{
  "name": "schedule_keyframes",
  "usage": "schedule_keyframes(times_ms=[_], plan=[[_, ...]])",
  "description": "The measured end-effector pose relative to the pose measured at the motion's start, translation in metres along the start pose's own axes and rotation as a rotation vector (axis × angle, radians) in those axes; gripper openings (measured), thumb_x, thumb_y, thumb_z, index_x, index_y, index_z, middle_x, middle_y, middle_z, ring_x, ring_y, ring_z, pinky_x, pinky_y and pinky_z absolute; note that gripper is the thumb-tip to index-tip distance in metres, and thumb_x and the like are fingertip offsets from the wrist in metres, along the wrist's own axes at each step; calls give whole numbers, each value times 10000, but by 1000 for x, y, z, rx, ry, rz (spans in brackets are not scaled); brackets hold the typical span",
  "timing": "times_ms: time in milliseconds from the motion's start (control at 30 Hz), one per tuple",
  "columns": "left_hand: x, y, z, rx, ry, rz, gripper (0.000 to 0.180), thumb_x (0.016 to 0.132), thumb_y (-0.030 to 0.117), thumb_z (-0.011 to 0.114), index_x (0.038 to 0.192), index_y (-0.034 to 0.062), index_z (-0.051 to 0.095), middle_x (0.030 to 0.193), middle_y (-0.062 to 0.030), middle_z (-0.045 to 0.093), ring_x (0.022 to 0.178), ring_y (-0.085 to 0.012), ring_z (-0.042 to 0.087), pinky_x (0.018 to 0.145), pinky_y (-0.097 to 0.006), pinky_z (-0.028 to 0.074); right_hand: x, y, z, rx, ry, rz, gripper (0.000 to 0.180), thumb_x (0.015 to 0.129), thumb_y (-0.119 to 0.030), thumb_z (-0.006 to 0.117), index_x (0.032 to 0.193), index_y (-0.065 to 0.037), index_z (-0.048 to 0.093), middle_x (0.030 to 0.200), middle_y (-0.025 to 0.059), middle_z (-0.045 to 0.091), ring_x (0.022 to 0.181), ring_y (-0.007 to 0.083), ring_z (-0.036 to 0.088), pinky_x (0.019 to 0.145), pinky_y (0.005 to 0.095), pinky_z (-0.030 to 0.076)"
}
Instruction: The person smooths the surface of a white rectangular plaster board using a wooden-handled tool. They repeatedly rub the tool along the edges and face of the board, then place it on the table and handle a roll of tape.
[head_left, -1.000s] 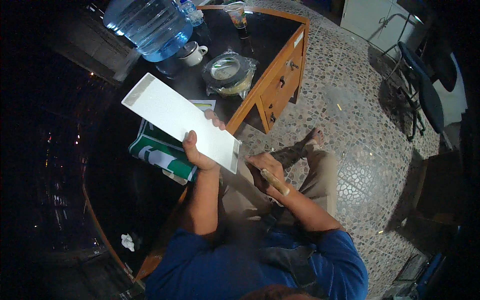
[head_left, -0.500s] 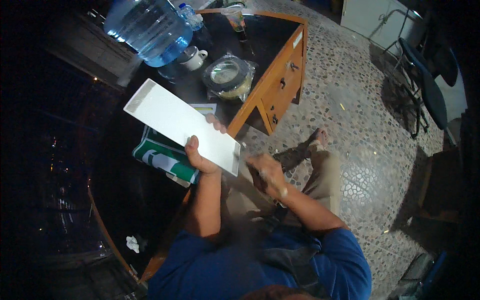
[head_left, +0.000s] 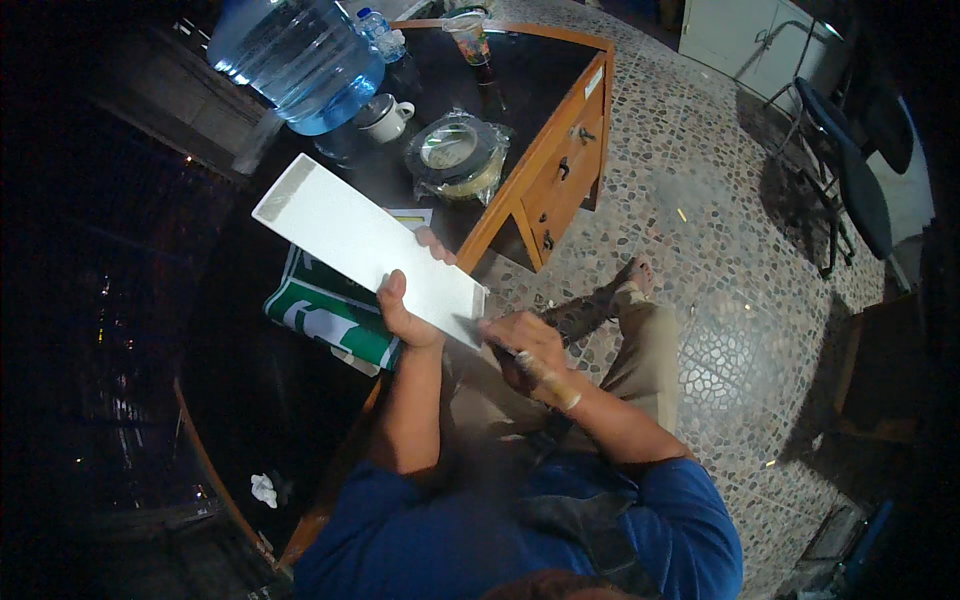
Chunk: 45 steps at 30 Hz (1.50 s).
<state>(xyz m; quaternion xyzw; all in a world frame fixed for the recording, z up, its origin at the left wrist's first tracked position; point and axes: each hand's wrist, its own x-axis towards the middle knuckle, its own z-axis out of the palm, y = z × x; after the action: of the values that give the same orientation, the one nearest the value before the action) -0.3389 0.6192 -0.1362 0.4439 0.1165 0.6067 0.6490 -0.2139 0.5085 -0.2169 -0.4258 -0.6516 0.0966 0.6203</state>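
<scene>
A long white rectangular board [head_left: 365, 245], with a greyish strip across each short end, lies slantwise over the desk's edge. My left hand [head_left: 412, 315] grips it from beneath, thumb on the near long side and fingertips curled over the far side. At the board's lower right end is my right hand [head_left: 532, 350], its fingers closed together. A slim dark thing shows in that hand, mostly hidden, so I cannot make out its kind. Under the board lies a green and white printed sheet or cloth [head_left: 330, 315].
On the black-topped desk [head_left: 230, 400] stand a large blue water bottle [head_left: 300, 70], a white mug [head_left: 385, 118], a plastic-wrapped round roll [head_left: 455, 160] and a clear printed cup [head_left: 470, 42]. Crumpled white paper [head_left: 264, 490] lies near the left edge. A dark chair [head_left: 850, 160] stands right.
My right hand has come slightly left, up to the board's lower right corner. The board has shifted a little to the right in my left hand.
</scene>
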Motion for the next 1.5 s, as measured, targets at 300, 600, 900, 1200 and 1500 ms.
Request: schedule_keyframes(times_ms=[300, 600, 900, 1200, 1500], plan=[[-1, -2, -14, -24, -12, -44, 727, 861, 487, 579, 1440, 104, 364, 1121, -162, 513, 984, -261, 529, 893, -423, 474, -4, 6, 7, 28, 54, -64, 418, 775, 14, 737, 1187, 5, 670, 1106, 176, 708, 805, 340, 644, 693, 415, 524], [2, 1, -8, 16, -26, -48, 775, 860, 484, 580, 1497, 124, 327, 1112, -155, 518, 978, -255, 525, 886, -416, 470, -10, 17, 10, -209, 43, 129, 426, 710, 33, 743, 1129, -8, 682, 920, 162, 674, 809, 365, 632, 702, 401, 527], [-1, -1, 0, 68, -51, -21, 787, 855, 461, 587, 1500, 103, 314, 1105, -148, 513, 976, -242, 515, 883, -404, 465, -20, 25, 14, -156, 27, 290, 200, 979, -138, 603, 1106, -25, 708, 1050, 188, 710, 857, 335, 674, 776, 377, 534], [-3, -4, -5, 76, -47, -16, 776, 852, 469, 574, 1484, 95, 325, 1092, -154, 499, 972, -241, 501, 888, -387, 462, -14, 27, 10, -299, 4, 191, 227, 832, 19, 678, 1055, -14, 705, 817, 126, 671, 697, 334, 632, 636, 404, 519], [-1, -3, -4, 113, -83, -24, 791, 834, 462, 593, 1469, 75, 324, 1112, -159, 498, 987, -243, 508, 899, -392, 462, -13, 18, 17, -102, 9, 142, 286, 909, -140, 637, 1161, -15, 686, 962, 133, 681, 831, 339, 631, 744, 402, 510]])
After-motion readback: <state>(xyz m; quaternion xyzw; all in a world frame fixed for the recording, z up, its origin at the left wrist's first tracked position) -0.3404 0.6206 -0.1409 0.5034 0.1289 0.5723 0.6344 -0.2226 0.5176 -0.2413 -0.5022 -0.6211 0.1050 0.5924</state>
